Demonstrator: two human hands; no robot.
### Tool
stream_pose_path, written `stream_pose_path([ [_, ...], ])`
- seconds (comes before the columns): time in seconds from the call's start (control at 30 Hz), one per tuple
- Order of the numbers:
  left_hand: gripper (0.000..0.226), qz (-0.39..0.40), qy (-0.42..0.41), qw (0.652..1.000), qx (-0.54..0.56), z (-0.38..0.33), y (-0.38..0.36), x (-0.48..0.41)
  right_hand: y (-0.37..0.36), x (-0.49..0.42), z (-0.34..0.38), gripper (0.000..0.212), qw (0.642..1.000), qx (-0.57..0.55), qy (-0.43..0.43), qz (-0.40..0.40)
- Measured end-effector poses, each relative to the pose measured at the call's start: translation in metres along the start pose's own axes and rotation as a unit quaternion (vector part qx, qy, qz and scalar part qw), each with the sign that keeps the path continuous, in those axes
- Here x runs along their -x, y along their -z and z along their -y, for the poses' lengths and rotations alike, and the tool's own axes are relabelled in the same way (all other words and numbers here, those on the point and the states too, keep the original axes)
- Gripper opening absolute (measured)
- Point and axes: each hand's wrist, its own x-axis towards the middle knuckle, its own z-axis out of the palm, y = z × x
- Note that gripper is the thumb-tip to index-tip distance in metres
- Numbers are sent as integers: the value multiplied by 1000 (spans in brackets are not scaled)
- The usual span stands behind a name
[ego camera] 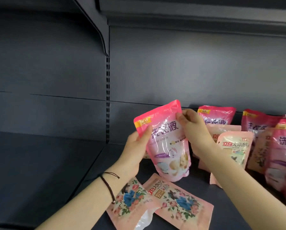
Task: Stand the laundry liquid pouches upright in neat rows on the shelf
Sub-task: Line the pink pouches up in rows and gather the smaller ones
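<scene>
A dark grey shelf [47, 163] fills the lower half of the frame. Its plain back panel [188, 72] rises behind it, and a slotted upright [107, 100] runs down the panel just left of centre. At the right edge a cluster of standing pouches [255, 122] is crowded together on the shelf: bright pink ones at the back and far right, with a pale pink pouch [233, 146] upright in front of them, overlapping one another rather than lined up. In the middle of the frame both hands hold a bright pink pouch [165, 146] with its printed front towards the camera and its top leaning to the left. Whether its bottom touches the shelf cannot be told. Below it, at lower centre, two floral pouches [177, 201] lie flat on the shelf side by side, their edges overlapping. The left hand [135, 150] grips the held pouch along its left edge, thumb across the front. The right hand [193, 128] pinches its upper right edge between thumb and fingers. A dark cord bracelet [109, 186] circles the left wrist.
</scene>
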Motion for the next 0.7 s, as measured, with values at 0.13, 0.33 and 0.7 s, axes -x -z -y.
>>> stream_pose_path([
  [0.13,20,-42,-77,994,62,-24,-17,-2,13,10,8,19,996,-73,40,-34],
  [0.33,18,-40,-159,979,122,-55,-61,9,56,27,40,15,981,-163,99,-25],
  [0.7,26,70,-101,984,128,-13,-167,24,170,67,10,8,964,-252,68,-45],
])
